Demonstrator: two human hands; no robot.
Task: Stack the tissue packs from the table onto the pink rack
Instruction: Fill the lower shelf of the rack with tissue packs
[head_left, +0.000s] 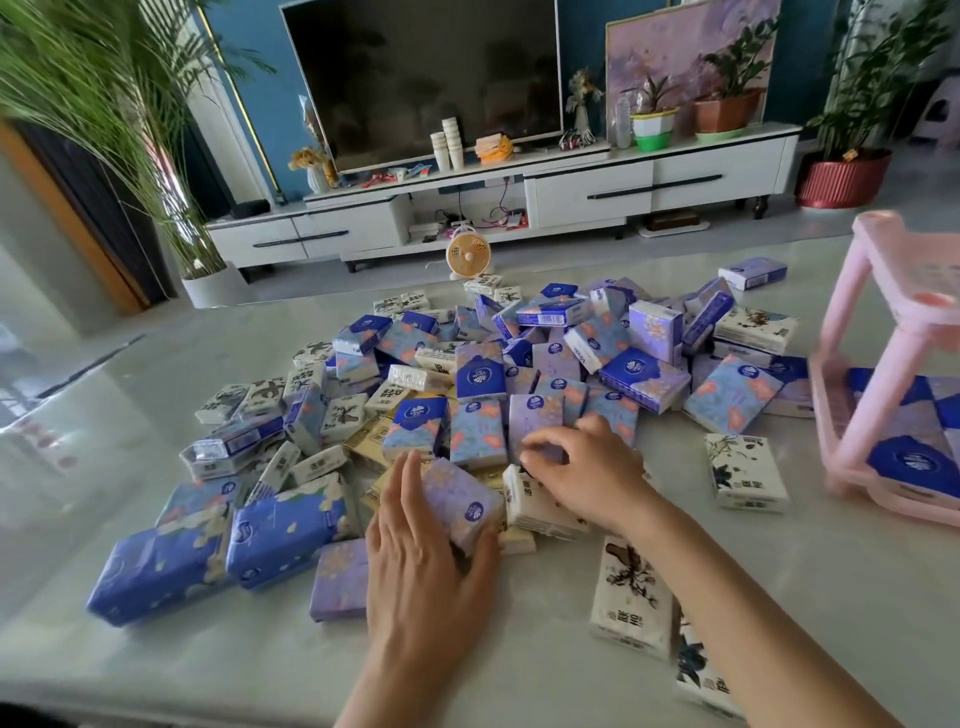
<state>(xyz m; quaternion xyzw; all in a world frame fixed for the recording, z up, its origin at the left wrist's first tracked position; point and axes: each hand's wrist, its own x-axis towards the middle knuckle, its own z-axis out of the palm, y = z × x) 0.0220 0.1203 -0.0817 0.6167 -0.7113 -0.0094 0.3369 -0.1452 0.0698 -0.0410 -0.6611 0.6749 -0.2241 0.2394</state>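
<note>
A wide heap of small tissue packs (519, 374), blue, purple and white, covers the middle of the pale table (156, 415). My left hand (421, 551) grips a purple flowered pack (460, 504) at the heap's near edge, thumb on its right side and fingers along its left. My right hand (582, 467) curls its fingers over another purple pack (535, 423) just beyond. The pink rack (852, 415) stands at the table's right edge, with several blue and purple packs lying on its lower shelf.
Two larger blue packs (223, 545) lie at the near left. White printed packs (631, 592) lie close to my right forearm, and another (745, 470) sits near the rack. A small orange fan (466, 255) stands beyond the table's far edge, in front of a TV cabinet.
</note>
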